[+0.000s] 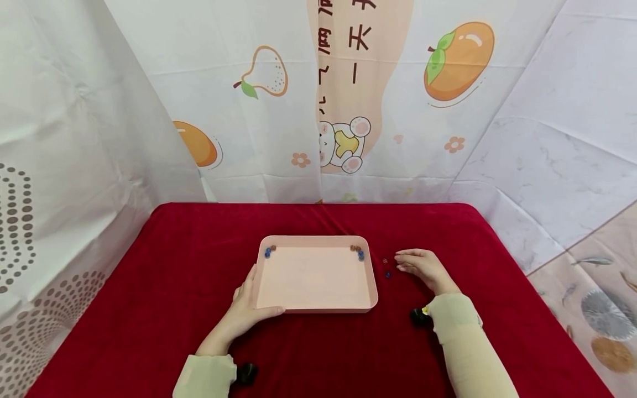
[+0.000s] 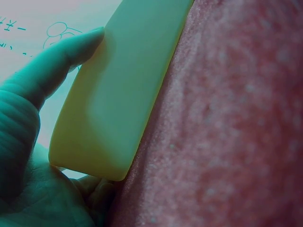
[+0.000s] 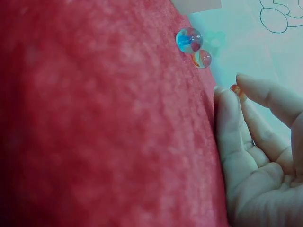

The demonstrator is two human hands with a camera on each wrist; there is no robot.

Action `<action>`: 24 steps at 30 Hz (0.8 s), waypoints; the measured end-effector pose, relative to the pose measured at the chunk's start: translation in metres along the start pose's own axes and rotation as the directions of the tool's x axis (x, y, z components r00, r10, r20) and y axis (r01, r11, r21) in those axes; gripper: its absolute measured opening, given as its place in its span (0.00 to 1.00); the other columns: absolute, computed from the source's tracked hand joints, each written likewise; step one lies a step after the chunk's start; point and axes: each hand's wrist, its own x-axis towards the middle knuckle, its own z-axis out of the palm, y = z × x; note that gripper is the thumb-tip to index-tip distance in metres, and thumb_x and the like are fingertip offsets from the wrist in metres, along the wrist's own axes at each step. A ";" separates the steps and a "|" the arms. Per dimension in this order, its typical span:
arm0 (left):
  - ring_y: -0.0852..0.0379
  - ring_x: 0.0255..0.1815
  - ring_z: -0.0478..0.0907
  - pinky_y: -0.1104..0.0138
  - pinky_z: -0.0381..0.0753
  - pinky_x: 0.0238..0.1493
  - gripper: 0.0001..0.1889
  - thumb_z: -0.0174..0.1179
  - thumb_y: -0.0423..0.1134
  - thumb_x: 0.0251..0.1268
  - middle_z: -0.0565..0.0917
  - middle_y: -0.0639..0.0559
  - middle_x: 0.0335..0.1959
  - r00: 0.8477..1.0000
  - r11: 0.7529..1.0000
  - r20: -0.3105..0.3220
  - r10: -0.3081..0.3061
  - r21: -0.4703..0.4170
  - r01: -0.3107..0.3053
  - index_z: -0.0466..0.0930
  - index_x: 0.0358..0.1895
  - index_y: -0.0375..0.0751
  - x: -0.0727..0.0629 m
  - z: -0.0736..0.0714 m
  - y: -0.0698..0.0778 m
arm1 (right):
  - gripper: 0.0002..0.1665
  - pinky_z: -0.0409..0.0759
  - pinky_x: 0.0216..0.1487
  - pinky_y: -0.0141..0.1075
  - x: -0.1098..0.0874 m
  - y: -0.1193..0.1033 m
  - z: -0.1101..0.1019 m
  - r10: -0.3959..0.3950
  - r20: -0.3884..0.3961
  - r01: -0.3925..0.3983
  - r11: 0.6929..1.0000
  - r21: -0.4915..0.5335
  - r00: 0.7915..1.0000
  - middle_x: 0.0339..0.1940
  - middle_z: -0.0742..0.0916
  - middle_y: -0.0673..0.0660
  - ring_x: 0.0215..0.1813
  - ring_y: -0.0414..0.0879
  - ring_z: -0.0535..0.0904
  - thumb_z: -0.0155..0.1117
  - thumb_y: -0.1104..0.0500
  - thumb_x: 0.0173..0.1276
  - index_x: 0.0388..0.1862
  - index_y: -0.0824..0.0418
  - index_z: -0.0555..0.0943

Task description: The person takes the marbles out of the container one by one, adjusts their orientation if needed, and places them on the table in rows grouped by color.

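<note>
A: Item one, the container?

B: Shallow pink tray (image 1: 313, 282), set on a red velvety tablecloth (image 1: 149, 309)

A: Contents?

B: Two lots of glass, blue and brown: left marble cluster (image 1: 268, 252) in the far left corner, right marble cluster (image 1: 360, 255) in the far right corner

A: Left hand (image 1: 244, 307)?

B: Grips the tray's near left corner; thumb laid along the near wall, spread well away from the fingers, which rest at the left wall

A: Right hand (image 1: 423, 268)?

B: Just right of the tray; tips drawn together, pinching one orange-red marble (image 3: 235, 88)

A: Loose pieces?

B: Two, on the cloth between tray and right hand: blue-swirl marble (image 3: 188, 40), the nearer; red-swirl marble (image 3: 203, 59), the farther

A: Remainder?

B: Pale green sleeves (image 1: 205, 376) on both arms; black device (image 1: 246, 374) at the left wrist, its like at the right; fruit-print curtain (image 1: 278, 127) along the far side
</note>
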 end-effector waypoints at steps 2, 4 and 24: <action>0.41 0.74 0.44 0.35 0.54 0.69 0.66 0.76 0.52 0.48 0.45 0.42 0.81 1.000 1.000 0.004 -0.004 -0.004 0.004 0.31 0.81 0.50 0.000 0.000 0.000 | 0.28 0.84 0.46 0.29 0.000 0.000 0.000 -0.002 0.000 0.002 1.000 0.000 1.000 0.41 0.87 0.46 0.39 0.35 0.85 0.57 0.62 0.75 0.65 0.83 0.68; 0.41 0.74 0.44 0.35 0.54 0.69 0.66 0.76 0.52 0.48 0.46 0.42 0.81 1.000 1.000 0.007 -0.009 -0.009 0.009 0.31 0.81 0.51 0.000 0.000 0.000 | 0.29 0.84 0.46 0.28 0.001 0.000 0.000 -0.001 0.000 0.001 1.000 -0.005 1.000 0.41 0.87 0.47 0.39 0.35 0.85 0.57 0.62 0.75 0.65 0.83 0.67; 0.40 0.77 0.41 0.35 0.49 0.73 0.67 0.77 0.52 0.47 0.45 0.36 0.80 1.000 1.000 0.016 -0.022 -0.012 0.022 0.31 0.81 0.51 0.001 0.000 -0.001 | 0.26 0.84 0.40 0.28 0.004 0.000 0.003 0.028 -0.025 -0.030 0.996 -0.080 0.999 0.34 0.89 0.48 0.33 0.35 0.85 0.62 0.65 0.71 0.62 0.82 0.72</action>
